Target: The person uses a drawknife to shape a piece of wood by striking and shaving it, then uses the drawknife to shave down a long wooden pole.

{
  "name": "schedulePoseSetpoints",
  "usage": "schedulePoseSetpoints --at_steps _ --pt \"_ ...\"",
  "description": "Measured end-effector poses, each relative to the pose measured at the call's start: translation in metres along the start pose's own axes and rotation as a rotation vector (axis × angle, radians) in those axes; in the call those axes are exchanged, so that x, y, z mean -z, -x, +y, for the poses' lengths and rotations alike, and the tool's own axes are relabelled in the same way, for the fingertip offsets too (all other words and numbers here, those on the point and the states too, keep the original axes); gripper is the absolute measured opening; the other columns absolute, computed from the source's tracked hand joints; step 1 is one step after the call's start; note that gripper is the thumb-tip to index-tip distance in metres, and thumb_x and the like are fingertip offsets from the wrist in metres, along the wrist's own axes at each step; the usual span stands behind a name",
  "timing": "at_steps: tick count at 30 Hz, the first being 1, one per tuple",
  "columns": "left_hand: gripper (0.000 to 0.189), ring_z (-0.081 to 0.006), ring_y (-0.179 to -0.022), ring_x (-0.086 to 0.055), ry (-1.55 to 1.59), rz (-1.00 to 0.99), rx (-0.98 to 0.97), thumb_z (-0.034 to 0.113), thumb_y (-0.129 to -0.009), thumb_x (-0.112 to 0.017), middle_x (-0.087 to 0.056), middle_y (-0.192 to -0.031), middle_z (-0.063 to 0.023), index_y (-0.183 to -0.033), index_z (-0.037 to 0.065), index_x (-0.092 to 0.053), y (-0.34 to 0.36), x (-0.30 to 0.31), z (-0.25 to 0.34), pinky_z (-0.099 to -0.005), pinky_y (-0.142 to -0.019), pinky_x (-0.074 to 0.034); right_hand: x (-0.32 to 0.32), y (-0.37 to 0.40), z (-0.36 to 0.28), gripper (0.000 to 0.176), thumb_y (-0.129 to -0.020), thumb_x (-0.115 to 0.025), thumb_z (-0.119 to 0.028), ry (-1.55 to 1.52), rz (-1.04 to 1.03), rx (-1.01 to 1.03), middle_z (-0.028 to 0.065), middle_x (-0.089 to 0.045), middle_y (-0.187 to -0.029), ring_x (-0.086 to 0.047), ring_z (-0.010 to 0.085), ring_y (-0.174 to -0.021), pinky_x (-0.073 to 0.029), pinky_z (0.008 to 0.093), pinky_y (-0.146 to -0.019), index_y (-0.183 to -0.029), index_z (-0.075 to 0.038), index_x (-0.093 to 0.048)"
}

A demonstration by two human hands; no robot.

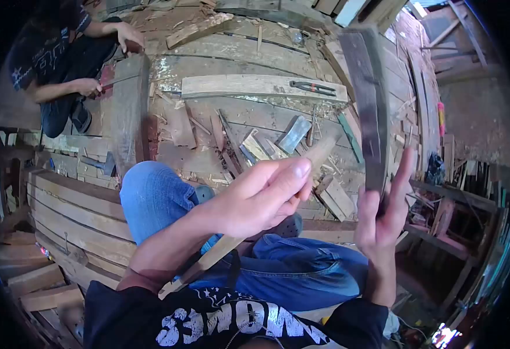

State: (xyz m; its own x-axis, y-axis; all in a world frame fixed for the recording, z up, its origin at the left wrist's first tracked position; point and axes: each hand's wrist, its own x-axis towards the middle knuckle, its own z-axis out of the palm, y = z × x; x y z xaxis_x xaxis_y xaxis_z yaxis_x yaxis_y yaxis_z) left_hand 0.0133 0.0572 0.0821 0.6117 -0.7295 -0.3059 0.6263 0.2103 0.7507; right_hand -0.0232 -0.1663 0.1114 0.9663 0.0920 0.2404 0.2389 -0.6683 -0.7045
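Plank floor (255,119) littered with offcuts. Second person (57,52) crouches far left, hands on an upright board (128,110). Dark strip (367,104) stands upright at right, its lower end pinched between the thumb and straightened fingers of the right hand (383,224). Pale stick (208,259) slants across denim knees (156,198), with the left hand (261,198) closed round it, thumb pressed on top. Pliers (313,88) lie on a far plank (237,86).
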Motion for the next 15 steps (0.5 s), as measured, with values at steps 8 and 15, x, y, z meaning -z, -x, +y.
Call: schedulePoseSetpoints --at_steps 8,15 --pt "0.05 -0.0042 -0.047 -0.031 0.095 -0.103 0.014 0.051 -0.101 -0.029 -0.036 -0.06 0.0036 -0.087 0.006 -0.045 0.001 0.008 0.002 -0.0204 -0.041 -0.025 0.009 0.01 -0.01 0.068 -0.073 -0.064 0.006 0.517 -0.212 0.365 0.019 -0.061 -0.081 -0.055 0.0295 -0.054 -0.046 0.0356 -0.048 -0.137 -0.002 -0.044" --pt "0.055 -0.0043 -0.045 -0.03 0.155 -0.061 0.05 0.052 -0.102 -0.026 -0.035 -0.059 0.0038 -0.094 0.002 -0.049 0.002 0.001 -0.002 -0.0199 -0.04 -0.026 0.01 0.013 -0.013 0.068 -0.072 -0.063 0.007 0.578 -0.103 0.275 0.013 -0.058 -0.072 -0.053 0.0268 -0.051 -0.043 0.0373 -0.043 -0.137 -0.009 -0.049"
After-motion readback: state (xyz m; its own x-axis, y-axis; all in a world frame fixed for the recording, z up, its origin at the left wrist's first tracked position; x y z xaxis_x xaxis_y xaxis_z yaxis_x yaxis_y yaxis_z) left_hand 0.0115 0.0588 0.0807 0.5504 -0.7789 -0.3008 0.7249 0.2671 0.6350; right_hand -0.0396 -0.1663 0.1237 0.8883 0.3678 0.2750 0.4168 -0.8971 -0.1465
